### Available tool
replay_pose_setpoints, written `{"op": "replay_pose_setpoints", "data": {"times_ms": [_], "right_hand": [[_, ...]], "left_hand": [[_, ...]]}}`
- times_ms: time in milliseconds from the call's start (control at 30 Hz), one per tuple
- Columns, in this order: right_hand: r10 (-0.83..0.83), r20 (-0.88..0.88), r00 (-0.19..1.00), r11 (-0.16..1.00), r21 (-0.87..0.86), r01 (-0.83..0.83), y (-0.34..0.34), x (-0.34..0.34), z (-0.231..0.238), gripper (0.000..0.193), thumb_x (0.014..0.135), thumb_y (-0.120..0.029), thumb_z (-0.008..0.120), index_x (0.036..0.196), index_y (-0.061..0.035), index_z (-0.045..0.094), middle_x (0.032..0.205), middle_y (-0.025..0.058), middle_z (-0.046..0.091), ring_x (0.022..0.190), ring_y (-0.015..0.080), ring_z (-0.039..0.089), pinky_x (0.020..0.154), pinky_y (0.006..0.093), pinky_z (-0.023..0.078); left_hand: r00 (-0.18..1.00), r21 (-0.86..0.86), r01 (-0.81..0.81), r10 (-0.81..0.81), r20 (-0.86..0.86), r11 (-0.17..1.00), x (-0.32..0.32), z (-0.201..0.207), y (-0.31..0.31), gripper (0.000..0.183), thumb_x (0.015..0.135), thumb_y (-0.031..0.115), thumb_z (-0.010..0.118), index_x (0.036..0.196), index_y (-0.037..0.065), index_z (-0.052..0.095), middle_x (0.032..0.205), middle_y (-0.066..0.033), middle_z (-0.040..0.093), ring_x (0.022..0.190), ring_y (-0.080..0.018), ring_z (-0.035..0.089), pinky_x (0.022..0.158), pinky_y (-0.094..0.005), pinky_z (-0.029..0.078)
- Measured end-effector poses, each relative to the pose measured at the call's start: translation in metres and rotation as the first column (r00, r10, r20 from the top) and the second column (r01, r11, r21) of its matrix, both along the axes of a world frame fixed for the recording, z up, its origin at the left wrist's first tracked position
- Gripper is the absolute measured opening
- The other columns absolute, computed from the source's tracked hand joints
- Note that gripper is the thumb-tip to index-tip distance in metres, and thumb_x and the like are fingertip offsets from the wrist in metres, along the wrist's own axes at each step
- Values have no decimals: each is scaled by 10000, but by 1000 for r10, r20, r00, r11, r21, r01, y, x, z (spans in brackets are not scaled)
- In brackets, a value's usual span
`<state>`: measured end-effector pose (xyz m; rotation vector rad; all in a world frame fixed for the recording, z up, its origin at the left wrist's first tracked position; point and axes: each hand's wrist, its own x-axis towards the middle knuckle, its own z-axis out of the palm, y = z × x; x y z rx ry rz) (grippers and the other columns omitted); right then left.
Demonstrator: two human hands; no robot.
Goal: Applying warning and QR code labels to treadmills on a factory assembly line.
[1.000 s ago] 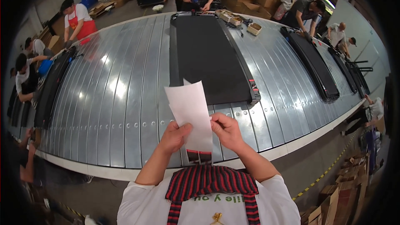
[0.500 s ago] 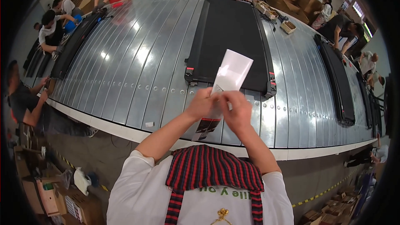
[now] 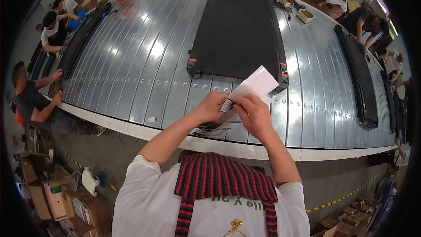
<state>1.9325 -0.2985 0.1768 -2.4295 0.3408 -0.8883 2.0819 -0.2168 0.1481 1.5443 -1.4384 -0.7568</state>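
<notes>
In front of me, above the near edge of the metal table, I hold thin glossy sticker sheets (image 3: 259, 84). My left hand (image 3: 211, 107) grips them at their left side, fingers closed. Between my two hands sits a small white label (image 3: 226, 105) with dark print, and the fingertips of my right hand (image 3: 255, 113) pinch at its right edge. Darker printed strips (image 3: 215, 128) with black and red parts hang below the hands. Just beyond lies a long black treadmill-like deck (image 3: 239, 30) with red-marked corner pieces, not touched by my hands.
The slatted metal table (image 3: 144, 70) curves around me, with a scrap of white paper (image 3: 152, 119) near its front edge. Small boxes of parts (image 3: 304, 16) stand right of the deck. More black decks (image 3: 357, 79) lie left and right, with co-workers beside them.
The sheets have tilted over to the right and lowered, and the small label now shows between my hands. My right hand has shifted slightly right and down.
</notes>
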Motion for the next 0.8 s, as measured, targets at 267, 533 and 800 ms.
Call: {"op": "replay_pose_setpoints", "data": {"times_ms": [267, 533, 800], "right_hand": [[30, -35, 999, 1000, 6, -29, 21, 33, -2, 93, 685, -20, 627, 770, -31, 591, 699, 81, 547, 612, 238, 560, 536, 314, 456], [14, 15, 1000, 869, 495, -20, 37, 103, -14, 58, 722, -34, 624, 765, -6, 597, 656, 22, 524, 539, 79, 479, 490, 202, 377], [-250, -130, 959, 608, 750, 260, -6, 139, -58, 98, 761, -120, 635, 763, -24, 614, 594, -50, 509, 530, 13, 413, 470, 165, 324]], "left_hand": [[1000, 6, 0, 0, 5, 1000, 31, -21, 20, 166, 706, 60, 555, 863, 12, 581, 737, -172, 590, 673, -305, 571, 602, -337, 437], [972, 203, -220, 197, 125, 954, 147, -53, 73, 306, 820, 282, 480, 889, 8, 597, 776, -191, 589, 756, -336, 566, 654, -373, 434], [956, 384, -209, 104, 275, 899, 262, -80, 73, 221, 796, 261, 519, 894, 89, 618, 838, -120, 613, 794, -308, 562, 688, -375, 434]]}}
